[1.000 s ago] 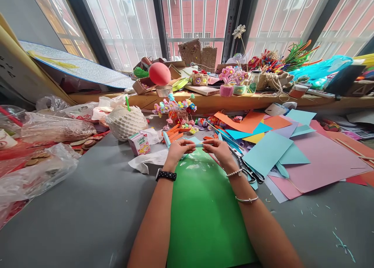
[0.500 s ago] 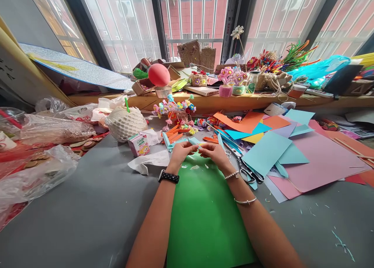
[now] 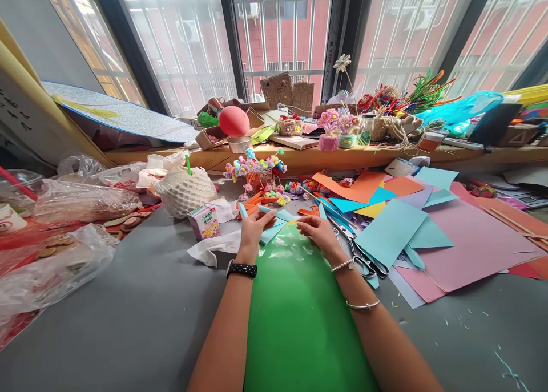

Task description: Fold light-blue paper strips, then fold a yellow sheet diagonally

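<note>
My left hand (image 3: 253, 232) is closed at the left side of a light-blue folded paper piece (image 3: 274, 232), its thumb and fingertips on the paper. The paper lies at the far end of a green sheet (image 3: 303, 306). A small yellow part (image 3: 293, 222) shows at its right side. My right hand (image 3: 319, 233) is apart from the left, thumb and fingers pinched beside the yellow part; whatever is between the fingertips is too small to make out. Shiny clear patches lie on the green sheet between the hands.
Scissors (image 3: 363, 263) and coloured paper sheets (image 3: 391, 226) lie to the right. At left are a small pink box (image 3: 204, 223), a white tissue (image 3: 216, 248), a coconut in foam netting (image 3: 186, 192) and plastic bags (image 3: 85, 201). Small craft flowers (image 3: 257, 169) stand behind.
My hands were together at the paper's tip and have moved apart, the right one to the right. More of the light-blue paper now shows between them. The view has tilted slightly up.
</note>
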The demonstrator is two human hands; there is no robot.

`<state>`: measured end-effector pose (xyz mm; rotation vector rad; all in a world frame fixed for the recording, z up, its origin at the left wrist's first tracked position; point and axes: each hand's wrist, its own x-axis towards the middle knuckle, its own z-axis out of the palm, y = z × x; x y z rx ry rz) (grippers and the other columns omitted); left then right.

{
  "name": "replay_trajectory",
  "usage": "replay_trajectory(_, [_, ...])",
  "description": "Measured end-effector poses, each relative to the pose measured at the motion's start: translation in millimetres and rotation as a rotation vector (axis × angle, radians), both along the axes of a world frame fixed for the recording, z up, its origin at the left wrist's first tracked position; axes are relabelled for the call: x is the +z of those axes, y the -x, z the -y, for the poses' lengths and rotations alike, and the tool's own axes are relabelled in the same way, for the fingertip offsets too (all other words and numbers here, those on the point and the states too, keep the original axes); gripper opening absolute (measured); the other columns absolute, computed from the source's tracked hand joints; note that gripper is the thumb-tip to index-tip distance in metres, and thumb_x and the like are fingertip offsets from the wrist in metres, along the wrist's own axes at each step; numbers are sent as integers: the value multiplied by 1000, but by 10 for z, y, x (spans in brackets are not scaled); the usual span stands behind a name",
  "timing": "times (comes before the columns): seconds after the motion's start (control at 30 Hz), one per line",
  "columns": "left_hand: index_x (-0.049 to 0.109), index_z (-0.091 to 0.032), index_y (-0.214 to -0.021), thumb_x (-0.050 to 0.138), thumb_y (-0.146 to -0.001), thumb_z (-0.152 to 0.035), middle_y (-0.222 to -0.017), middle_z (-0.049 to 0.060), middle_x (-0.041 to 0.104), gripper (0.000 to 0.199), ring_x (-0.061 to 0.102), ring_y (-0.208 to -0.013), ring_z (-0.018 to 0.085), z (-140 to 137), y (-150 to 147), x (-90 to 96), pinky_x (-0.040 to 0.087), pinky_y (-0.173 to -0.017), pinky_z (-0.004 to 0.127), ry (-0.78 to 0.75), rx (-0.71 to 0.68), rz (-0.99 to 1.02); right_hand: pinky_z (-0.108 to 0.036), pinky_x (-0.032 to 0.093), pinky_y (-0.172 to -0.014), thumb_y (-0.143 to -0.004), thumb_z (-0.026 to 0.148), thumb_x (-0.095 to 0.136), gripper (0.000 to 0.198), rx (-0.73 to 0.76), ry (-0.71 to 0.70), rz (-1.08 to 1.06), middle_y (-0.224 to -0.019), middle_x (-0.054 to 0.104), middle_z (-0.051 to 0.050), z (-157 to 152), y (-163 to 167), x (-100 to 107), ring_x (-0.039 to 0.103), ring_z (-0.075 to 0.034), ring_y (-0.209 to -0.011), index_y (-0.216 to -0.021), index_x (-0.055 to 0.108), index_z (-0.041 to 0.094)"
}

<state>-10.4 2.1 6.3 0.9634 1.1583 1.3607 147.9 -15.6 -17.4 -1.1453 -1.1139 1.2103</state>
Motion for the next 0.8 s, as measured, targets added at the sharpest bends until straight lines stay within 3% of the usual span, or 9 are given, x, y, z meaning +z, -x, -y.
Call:
replay_trajectory(0.13, [62,-12,-65,70,-49,-28,-59,0,60,25,57,-58,10,22,-38,5,48,-66,24,21,-107,-60,-26,43,-58,-60,40,60,29,32,-69,47,-66,61,-3,4,31,29,55,-12,-58,-75,62,14])
replay_trajectory(0.27, [62,-13,-67,70,-49,-31,-61,0,60,26,57,-60,11,50,-60,25,47,-66,24,21,-153,-99,-25,41,-53,-61,41,60,28,131,-95,136,-58,59,-2,34,61,55,52,-11,-51,-66,61,14])
replay_trajectory(0.53, [62,-13,-60,69,-50,-34,-60,3,62,25,58,-62,14,77,-94,-13,45,-62,25,-11,-233,-273,-22,36,-47,-63,43,57,27,136,-133,232,-53,55,0,36,84,23,46,-10,-46,-61,59,16])
replay_trajectory(0.7, [63,-13,-60,69,-49,-35,-58,3,62,26,58,-61,15,58,-94,-36,46,-63,25,-1,-206,-247,-22,36,-47,-60,46,59,30,141,-89,178,-52,54,0,24,91,14,45,-9,-45,-59,57,16])
replay_trajectory(0.8, [65,-13,-68,68,-52,-36,-65,4,64,28,58,-65,14,72,-66,-7,46,-66,25,-14,-275,-201,-21,35,-47,-57,46,62,31,182,-7,46,-52,53,1,40,82,31,42,-7,-44,-59,57,16])
